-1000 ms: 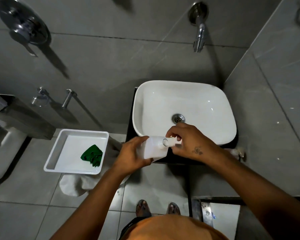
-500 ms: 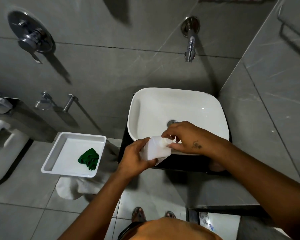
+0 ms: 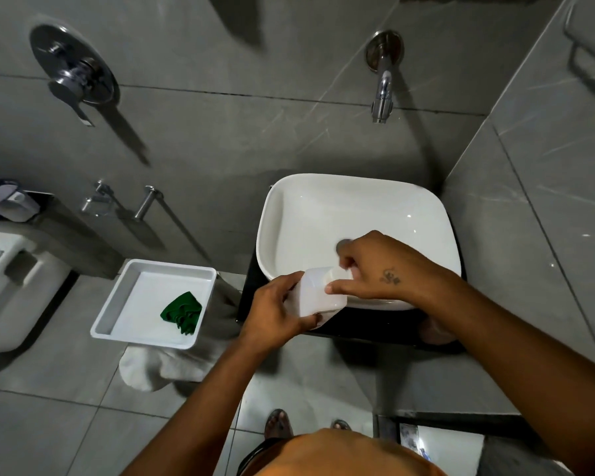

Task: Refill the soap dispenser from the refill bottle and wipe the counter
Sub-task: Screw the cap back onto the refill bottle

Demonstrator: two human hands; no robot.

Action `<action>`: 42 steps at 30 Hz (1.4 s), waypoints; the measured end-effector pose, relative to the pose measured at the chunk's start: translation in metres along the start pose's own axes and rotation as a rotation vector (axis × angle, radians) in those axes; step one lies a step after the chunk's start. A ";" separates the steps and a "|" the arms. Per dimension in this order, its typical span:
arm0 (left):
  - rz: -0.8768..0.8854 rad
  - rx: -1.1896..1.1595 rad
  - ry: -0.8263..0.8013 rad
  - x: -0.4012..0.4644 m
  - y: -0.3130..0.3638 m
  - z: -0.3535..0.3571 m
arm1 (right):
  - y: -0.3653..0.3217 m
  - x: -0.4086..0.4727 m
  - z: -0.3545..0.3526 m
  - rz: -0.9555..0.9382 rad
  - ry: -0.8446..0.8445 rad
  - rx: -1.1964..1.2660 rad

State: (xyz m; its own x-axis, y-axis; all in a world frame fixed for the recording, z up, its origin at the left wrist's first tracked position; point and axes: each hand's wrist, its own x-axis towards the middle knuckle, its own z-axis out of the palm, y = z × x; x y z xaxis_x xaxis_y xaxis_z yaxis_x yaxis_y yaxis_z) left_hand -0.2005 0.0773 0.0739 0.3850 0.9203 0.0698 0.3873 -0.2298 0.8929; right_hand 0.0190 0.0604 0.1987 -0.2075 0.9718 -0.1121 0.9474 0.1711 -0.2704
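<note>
- Your left hand [image 3: 275, 317] is gripping the white bottle [image 3: 318, 293], tilted over the washbasin's [image 3: 358, 204] front rim.
- Your right hand [image 3: 375, 266] is pinching its cap end, fingers curled.

Grey marble-veined tiles [image 3: 255, 139] are covering the walls, with paler floor tiles [image 3: 42, 434] below. A chrome spout [image 3: 382, 94] is jutting out at twelve o'clock, a shower mixer [image 3: 73, 73] at ten, and a toilet [image 3: 11, 286] is sitting at nine.
</note>
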 end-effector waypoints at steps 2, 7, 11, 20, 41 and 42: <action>-0.010 -0.003 0.002 -0.001 0.000 0.001 | 0.000 0.000 -0.004 0.028 0.045 -0.124; -0.023 -0.028 0.020 0.001 0.000 0.000 | 0.001 -0.006 -0.008 -0.049 -0.021 -0.028; -0.024 -0.026 0.005 -0.001 0.001 -0.001 | 0.000 -0.002 -0.007 0.031 0.085 -0.155; -0.043 -0.062 0.017 -0.006 0.003 -0.003 | 0.002 -0.002 -0.005 -0.031 0.053 -0.114; -0.111 -0.137 0.003 -0.013 0.012 -0.001 | 0.012 -0.010 0.052 0.398 0.049 1.221; -0.133 -0.167 0.003 -0.014 0.014 0.000 | 0.013 -0.013 0.060 0.502 -0.035 1.353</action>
State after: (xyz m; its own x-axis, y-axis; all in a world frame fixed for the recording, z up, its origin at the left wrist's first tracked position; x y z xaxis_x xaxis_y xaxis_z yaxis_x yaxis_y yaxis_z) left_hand -0.2009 0.0614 0.0855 0.3372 0.9399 -0.0529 0.2903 -0.0503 0.9556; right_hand 0.0195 0.0400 0.1396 0.0477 0.8741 -0.4834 -0.0280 -0.4825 -0.8754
